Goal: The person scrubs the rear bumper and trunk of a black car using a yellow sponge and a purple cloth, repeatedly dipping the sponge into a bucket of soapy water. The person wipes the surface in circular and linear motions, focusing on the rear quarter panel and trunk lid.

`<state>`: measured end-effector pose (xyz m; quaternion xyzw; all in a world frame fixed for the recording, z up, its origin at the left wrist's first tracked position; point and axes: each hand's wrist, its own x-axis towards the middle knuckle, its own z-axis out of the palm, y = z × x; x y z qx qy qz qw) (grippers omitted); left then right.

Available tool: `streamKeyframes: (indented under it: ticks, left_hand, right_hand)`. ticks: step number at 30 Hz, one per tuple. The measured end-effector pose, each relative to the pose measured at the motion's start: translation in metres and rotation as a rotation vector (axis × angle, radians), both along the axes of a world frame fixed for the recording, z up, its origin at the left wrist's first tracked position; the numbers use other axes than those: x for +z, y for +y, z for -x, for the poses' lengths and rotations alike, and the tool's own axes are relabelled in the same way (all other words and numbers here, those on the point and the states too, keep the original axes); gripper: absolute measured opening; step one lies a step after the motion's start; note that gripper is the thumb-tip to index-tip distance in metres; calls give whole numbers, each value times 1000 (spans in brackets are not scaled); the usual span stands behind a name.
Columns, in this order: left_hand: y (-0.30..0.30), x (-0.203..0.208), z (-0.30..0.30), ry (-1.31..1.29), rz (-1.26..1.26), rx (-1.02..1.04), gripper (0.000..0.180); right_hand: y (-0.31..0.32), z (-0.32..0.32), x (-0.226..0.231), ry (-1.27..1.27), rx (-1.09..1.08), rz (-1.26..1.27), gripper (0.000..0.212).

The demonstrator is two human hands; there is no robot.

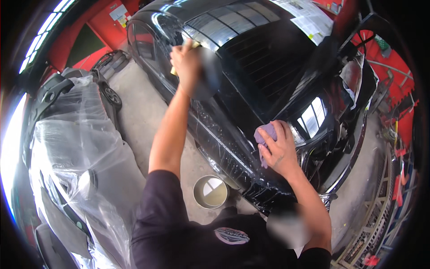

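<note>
A black car (237,94) with wet, water-beaded paint lies under both hands. My left hand (183,62) is stretched far forward over the car's side near the roof edge, its fingers closed around a thin yellow pad (174,71) that shows only at its edges. Part of that hand is blurred. Closer to me, at the car's rear corner, my right hand (282,150) grips a bunched purple cloth (265,133). One end of the cloth hangs down against the panel.
A round bucket (195,193) of cloudy water stands on the floor below the car's side. At left, a car under clear plastic sheeting (67,139) sits close by. Paper (302,18) lies on the black car at upper right. Metal parts (371,219) line the right side.
</note>
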<state>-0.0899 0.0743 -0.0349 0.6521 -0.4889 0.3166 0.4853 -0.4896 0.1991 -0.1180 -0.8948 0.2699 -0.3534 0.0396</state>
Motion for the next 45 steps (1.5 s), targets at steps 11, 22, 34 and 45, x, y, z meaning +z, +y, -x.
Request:
streamKeyframes:
  ticks: [11, 22, 34, 45]
  left_hand:
    - [61, -68, 57, -323, -98, -327, 63]
    - [77, -59, 102, -318, -189, -346, 54]
    - [69, -44, 79, -334, -173, -351, 60]
    - [19, 4, 14, -305, -296, 34, 42]
  right_hand:
    - [-6, 7, 2, -53, 20, -40, 52]
    - [-8, 7, -1, -87, 2, -53, 51]
    - [-5, 4, 0, -77, -20, -69, 51]
    - [-3, 2, 1, -77, -18, -55, 54]
